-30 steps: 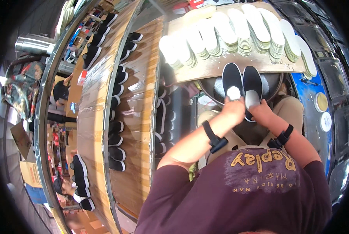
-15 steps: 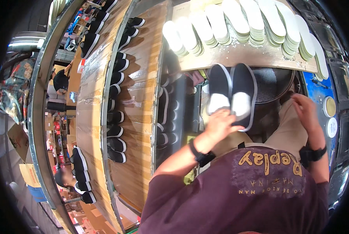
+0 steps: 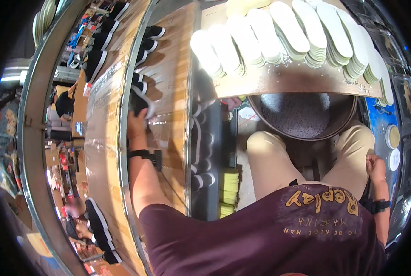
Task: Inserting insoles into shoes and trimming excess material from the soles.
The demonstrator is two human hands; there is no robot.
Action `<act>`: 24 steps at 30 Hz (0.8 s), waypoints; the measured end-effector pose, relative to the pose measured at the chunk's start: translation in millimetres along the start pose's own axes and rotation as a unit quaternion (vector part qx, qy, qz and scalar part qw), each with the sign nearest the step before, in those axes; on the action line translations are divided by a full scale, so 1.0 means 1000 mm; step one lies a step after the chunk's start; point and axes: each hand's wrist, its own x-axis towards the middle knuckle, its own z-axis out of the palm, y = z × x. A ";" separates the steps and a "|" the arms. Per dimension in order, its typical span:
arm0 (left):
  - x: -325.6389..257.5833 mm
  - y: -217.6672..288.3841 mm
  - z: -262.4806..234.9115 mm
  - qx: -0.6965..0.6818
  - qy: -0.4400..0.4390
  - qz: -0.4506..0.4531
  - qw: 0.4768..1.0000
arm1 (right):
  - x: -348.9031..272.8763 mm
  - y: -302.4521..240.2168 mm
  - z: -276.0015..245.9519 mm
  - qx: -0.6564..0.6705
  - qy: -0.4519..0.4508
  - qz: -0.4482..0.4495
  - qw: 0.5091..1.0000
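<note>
Head view is showing my left hand (image 3: 136, 125) reaching out to the wooden surface (image 3: 168, 83) on my left, its fingers closing around a pair of black shoes (image 3: 140, 102) resting there among other black shoes. Right hand (image 3: 375, 168) is hanging beside my thigh, fingers curled together, below the stacked white insoles (image 3: 288, 32).
</note>
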 end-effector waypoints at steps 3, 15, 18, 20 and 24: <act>0.032 -0.084 0.026 -0.027 -0.051 -0.095 0.994 | -0.008 -0.038 -0.015 -0.008 -0.034 0.082 0.996; -0.049 0.169 0.017 -0.201 0.002 0.135 0.970 | -0.009 -0.034 0.000 -0.089 0.001 0.070 0.994; -0.142 0.275 -0.018 -0.375 -0.083 0.266 0.884 | -0.007 -0.022 -0.004 -0.047 0.057 0.030 0.997; -0.208 0.324 -0.027 -0.404 -0.126 0.312 0.851 | -0.019 -0.002 -0.021 -0.037 0.090 0.039 0.994; -0.300 0.383 -0.036 -0.426 -0.234 0.386 0.784 | -0.060 0.095 -0.059 -0.088 0.198 0.139 0.966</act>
